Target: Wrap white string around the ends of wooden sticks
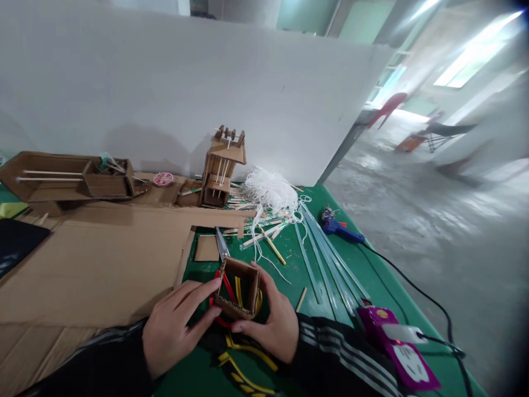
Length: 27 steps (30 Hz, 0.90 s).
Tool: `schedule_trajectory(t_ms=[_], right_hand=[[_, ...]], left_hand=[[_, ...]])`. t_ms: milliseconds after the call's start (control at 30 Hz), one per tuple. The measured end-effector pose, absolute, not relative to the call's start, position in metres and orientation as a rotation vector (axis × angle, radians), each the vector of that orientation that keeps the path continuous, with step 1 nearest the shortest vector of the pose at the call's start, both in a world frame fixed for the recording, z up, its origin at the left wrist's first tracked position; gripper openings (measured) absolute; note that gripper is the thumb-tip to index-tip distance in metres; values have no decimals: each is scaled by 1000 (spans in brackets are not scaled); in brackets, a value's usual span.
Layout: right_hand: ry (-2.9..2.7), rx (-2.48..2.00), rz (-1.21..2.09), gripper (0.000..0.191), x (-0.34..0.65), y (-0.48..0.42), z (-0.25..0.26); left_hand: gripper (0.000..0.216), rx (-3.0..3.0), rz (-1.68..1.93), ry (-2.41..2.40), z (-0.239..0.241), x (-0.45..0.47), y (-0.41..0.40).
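Observation:
A small open cardboard box frame [237,310] is held between both hands above the green table, and the tabletop shows through it. My left hand [177,320] pinches its left wall with fingertips and thumb. Around the right side and lower edge curl the fingers of my right hand [275,320]. Beneath the frame lie red-handled scissors [223,248], their blades pointing away from me; the handles are partly hidden. Yellow-and-black pliers [243,364] rest nearer my body. A cut cardboard square [207,248] lies beside the scissor blades.
Cardboard sheet [103,259] covers the left side. Cardboard models [221,171] stand at the back near white string [270,190] and wooden sticks [268,231]. Clear glue sticks [326,253], a blue glue gun [341,229] and a purple power strip [397,347] occupy the right.

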State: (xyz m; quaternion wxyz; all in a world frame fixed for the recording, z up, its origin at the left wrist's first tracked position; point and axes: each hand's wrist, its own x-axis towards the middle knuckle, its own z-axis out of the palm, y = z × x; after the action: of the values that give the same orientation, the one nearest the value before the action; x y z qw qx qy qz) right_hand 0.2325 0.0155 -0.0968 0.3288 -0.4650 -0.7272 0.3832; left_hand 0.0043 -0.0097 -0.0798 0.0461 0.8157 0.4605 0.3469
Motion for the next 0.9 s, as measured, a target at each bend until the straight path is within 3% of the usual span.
schedule_trajectory(t_ms=[433,900], right_hand=[[-1845,-1122,1076,91,231,17,-94],[-1834,-1141,1058,91,228,16,-90]], left_hand=[[38,2574,968,1499,-85,13,-15],[38,2613,976,1618,-90,16,-17]])
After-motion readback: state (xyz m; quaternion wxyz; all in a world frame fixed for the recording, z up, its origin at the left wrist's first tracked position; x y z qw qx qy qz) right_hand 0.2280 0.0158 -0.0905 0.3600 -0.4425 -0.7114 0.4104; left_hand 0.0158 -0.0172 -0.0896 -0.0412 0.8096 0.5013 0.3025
